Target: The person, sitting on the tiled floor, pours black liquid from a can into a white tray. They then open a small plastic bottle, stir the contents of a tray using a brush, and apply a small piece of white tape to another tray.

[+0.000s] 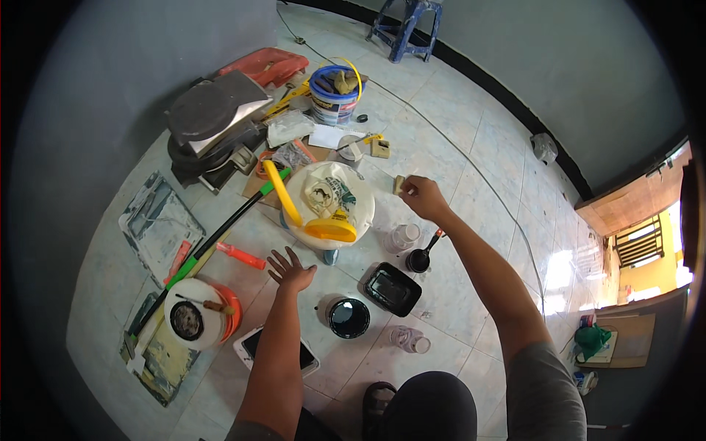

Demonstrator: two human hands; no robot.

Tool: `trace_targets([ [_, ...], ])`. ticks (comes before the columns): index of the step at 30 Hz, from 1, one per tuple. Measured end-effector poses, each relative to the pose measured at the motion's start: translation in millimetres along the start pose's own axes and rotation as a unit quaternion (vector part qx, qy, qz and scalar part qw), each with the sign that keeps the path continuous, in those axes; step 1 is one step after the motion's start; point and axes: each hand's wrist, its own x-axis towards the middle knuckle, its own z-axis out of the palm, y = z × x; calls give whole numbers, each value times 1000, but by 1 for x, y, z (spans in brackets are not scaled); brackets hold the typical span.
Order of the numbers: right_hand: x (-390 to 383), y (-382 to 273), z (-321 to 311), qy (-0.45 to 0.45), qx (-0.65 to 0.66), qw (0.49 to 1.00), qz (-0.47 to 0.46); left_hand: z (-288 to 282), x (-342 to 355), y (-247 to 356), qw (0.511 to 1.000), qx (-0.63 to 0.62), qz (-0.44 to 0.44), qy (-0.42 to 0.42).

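Observation:
My left hand point(296, 276) hovers with its fingers spread and holds nothing. Below it is a white tray with a dark middle point(315, 363), partly hidden by my forearm. To the right, my stretched right hand point(426, 198) pinches a small beige block point(398, 185) between thumb and fingertips. Nearest that hand is a large white bucket point(365, 213) topped with a crumpled bag point(321, 188) and a yellow scoop-like piece point(331, 229). Close to me stand a round tub of black liquid point(348, 318), a black rectangular tray point(394, 289) and a black ladle-like cup point(418, 260).
Clear plastic bottles point(410, 339) stand by the black tray. At left lie a green-and-black pole point(220, 232), a paint-smeared tray point(160, 224) and an orange-and-white bucket point(232, 314). Farther off are a blue-rimmed bucket of tools point(334, 110), a cable point(471, 158) and a blue stool point(404, 33).

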Motion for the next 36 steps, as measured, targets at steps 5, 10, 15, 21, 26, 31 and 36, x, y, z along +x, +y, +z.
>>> trace_targets([
  [5, 89, 103, 58, -81, -182, 979, -28, 7, 9, 16, 999, -37, -23, -17],
  [10, 143, 90, 116, -173, -320, 931, -16, 14, 20, -4, 999, -18, -42, -4],
  [15, 191, 88, 140, -198, -309, 930, 3, 57, 45, -27, 997, 36, -46, 48],
  [21, 216, 88, 155, -222, -289, 929, 65, 126, 69, -72, 966, 186, 3, 179],
  [26, 229, 102, 156, -165, -192, 965, 71, 156, 115, -115, 671, 366, 161, 624],
  [31, 223, 123, 167, -132, -164, 975, 67, 167, 112, -111, 640, 391, 182, 636],
  [36, 226, 122, 169, -135, -176, 971, 87, 173, 109, -111, 672, 373, 189, 611],
])
